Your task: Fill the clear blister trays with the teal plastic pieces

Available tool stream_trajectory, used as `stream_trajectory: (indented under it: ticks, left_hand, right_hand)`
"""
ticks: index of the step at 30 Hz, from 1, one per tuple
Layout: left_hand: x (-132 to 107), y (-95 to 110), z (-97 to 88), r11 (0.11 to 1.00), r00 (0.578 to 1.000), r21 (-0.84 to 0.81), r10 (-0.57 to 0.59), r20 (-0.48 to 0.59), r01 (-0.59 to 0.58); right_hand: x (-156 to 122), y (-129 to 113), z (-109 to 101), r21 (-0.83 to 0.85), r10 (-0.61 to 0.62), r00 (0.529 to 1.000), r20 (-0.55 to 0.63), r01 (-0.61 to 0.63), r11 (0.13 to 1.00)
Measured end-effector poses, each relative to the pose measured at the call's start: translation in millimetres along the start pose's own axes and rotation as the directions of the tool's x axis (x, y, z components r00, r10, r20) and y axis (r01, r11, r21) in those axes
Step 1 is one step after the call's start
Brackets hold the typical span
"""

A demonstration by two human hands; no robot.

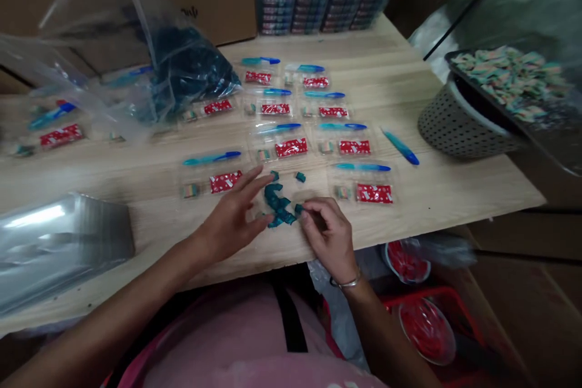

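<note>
Grip closed in right hand (328, 236), pinching a teal piece (298, 210) at three o'clock of a teal pile (276, 203) on the table (454, 188); left hand (231, 221) open at nine o'clock.

bench (454, 188) is a light wood-grain board, everything laid straight on top. middle: rows of clear plastic trays (284, 148), each set out with a blue-and-teal stick (282, 128), a red-and-white wrapper (291, 147) and a small striped piece (262, 155). one loose stick (401, 147) lies at an angle to the right, just off the rows. small heap of teal pieces (277, 203) at front centre, one stray piece (300, 177) just beyond it. back left: slumped clear plastic bag (191, 73) of dark teal pieces, lying over the nearest trays. front left: flat sheet of silvery film (59, 242), out to the front edge.
</note>
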State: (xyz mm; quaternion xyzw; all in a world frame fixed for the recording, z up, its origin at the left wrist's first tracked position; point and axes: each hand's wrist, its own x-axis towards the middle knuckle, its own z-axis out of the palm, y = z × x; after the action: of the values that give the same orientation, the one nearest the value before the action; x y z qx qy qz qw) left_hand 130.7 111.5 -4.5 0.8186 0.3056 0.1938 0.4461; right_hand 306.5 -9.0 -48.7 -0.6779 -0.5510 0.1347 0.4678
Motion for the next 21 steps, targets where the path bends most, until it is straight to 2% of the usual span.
stream_trajectory:
  ticks: [2,4,7,10,12,14,15,17,19,21]
  left_hand:
    - [-13,-1,-13.3,0.999,0.998,0.01,-0.044,-0.049,0.045]
    - [-20,-4,-18.9,0.994,0.988,0.051,-0.093,-0.122,0.099]
    - [-22,-7,-17.7,0.986,0.973,0.087,-0.123,-0.193,0.142]
    - [-20,-3,-12.7,0.99,0.974,0.064,-0.107,-0.202,0.123]
    - [-21,3,-9.8,0.992,0.97,0.01,-0.124,-0.211,0.129]
    - [-26,11,-7.3,0.975,0.956,-0.139,-0.201,-0.213,0.174]
    - [-31,14,-6.3,0.945,0.947,-0.259,-0.254,-0.196,0.2]
    - [-43,18,-4.9,0.819,0.929,-0.52,-0.35,-0.12,0.242]
    - [-60,18,-5.2,0.649,0.909,-0.703,-0.418,-0.008,0.292]
    - [-80,14,-7.5,0.502,0.866,-0.769,-0.483,0.131,0.397]
  right_hand:
    - [7,1,-5,-0.033,0.001,1.0,-0.007,-0.001,0.999]
    - [20,2,-10,-0.108,-0.02,0.999,0.028,0.022,0.994]
    - [52,5,-10,-0.252,-0.055,0.99,0.127,0.086,0.964]
    - [80,6,-4,-0.363,-0.007,0.973,0.23,0.092,0.927]
    - [87,1,1,-0.324,0.044,0.965,0.257,0.043,0.945]
    - [81,-12,4,-0.099,0.083,0.954,0.288,-0.056,0.994]
    - [73,-21,6,0.058,0.095,0.937,0.337,-0.122,0.991]
    - [52,-39,8,0.312,0.096,0.863,0.496,-0.28,0.908]
    - [30,-55,12,0.397,0.089,0.775,0.626,-0.415,0.819]
    - [11,-66,20,0.393,0.09,0.73,0.678,-0.463,0.795]
